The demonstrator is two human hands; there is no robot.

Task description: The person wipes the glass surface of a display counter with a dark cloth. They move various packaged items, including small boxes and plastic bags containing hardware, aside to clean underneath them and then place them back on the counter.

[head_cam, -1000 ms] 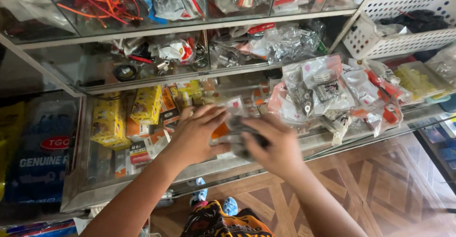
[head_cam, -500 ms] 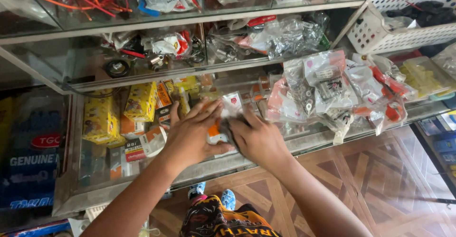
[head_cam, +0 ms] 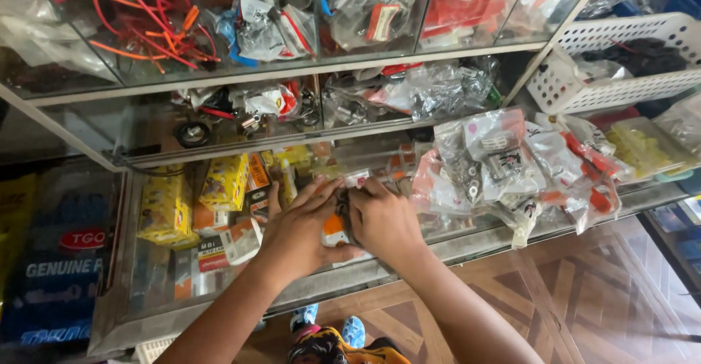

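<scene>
Both of my hands reach into the lowest shelf of a glass display case (head_cam: 467,243). My left hand (head_cam: 296,225) and my right hand (head_cam: 383,218) meet over a small clear packet with an orange and white card (head_cam: 334,229). Fingers of both hands close around that packet, which is mostly hidden beneath them. Yellow boxes (head_cam: 166,203) stand to the left of my left hand. A heap of clear plastic bags with small metal parts (head_cam: 504,163) lies to the right of my right hand.
Upper shelves hold red and orange cables (head_cam: 139,28), bagged parts (head_cam: 431,86) and a black rubber ring (head_cam: 193,133). A white plastic basket (head_cam: 621,57) sits at the upper right. Blue packages (head_cam: 62,262) fill the left compartment. Patterned floor tiles (head_cam: 584,298) lie below.
My hands have drawn closer together over the small packet and shifted slightly toward the middle of the shelf. The view has tilted a little.
</scene>
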